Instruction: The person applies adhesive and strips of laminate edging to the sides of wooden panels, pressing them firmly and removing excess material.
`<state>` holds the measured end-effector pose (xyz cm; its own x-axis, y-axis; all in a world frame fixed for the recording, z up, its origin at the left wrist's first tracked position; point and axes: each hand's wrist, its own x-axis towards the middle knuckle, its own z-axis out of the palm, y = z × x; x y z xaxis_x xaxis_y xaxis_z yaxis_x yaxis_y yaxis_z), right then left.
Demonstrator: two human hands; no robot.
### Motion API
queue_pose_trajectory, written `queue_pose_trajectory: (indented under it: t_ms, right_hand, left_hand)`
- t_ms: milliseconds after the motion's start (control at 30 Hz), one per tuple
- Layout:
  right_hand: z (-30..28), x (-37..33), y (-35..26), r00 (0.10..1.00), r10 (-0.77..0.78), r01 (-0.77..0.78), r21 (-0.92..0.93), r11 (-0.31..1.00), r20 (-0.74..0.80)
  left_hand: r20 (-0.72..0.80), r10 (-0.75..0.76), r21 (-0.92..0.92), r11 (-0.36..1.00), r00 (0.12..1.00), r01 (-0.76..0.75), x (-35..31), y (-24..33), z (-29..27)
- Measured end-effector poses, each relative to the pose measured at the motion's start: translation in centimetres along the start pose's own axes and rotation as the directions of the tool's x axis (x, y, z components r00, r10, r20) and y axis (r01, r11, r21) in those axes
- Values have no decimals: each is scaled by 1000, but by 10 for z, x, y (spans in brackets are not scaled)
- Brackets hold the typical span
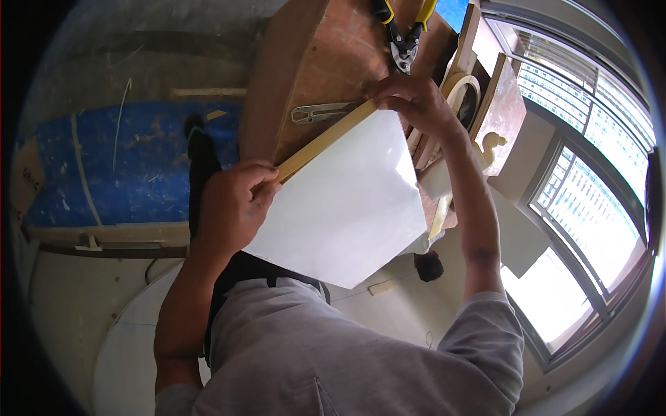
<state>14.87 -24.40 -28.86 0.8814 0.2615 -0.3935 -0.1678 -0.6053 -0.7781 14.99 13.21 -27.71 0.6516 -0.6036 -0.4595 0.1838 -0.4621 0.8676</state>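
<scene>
Both hands, left hand (236, 201) and right hand (409, 100), pinch a yellow strip (322, 142) along white sheet (347, 201); snips (404, 35) lie beyond.

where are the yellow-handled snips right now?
In the head view, the yellow-handled snips lie at the top centre on the brown wooden board, jaws pointing toward the person, just above the right hand and right of the metal tool.

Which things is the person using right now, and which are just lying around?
Being used:
white sheet
yellow strip, held by left hand and right hand

Lying about:
yellow-handled snips
metal clip
tape roll
</scene>
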Motion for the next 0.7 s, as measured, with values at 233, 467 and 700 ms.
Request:
queue_pose_trajectory:
  t_ms: [233,467,700]
  right_hand:
    - [0,-6,9,999,5,-6,15,1000,34]
    - [7,-21,7,960,277,-265,454,851,40]
    - [8,-23,5,928,367,-368,338,866,69]
  left_hand:
    - [38,-15,-25,1000,999,16,3,0,-4]
    - [93,-81,-126,988,992,93,13,-10,-7]
    - [116,-145,-152,975,983,162,18,-13,-14]
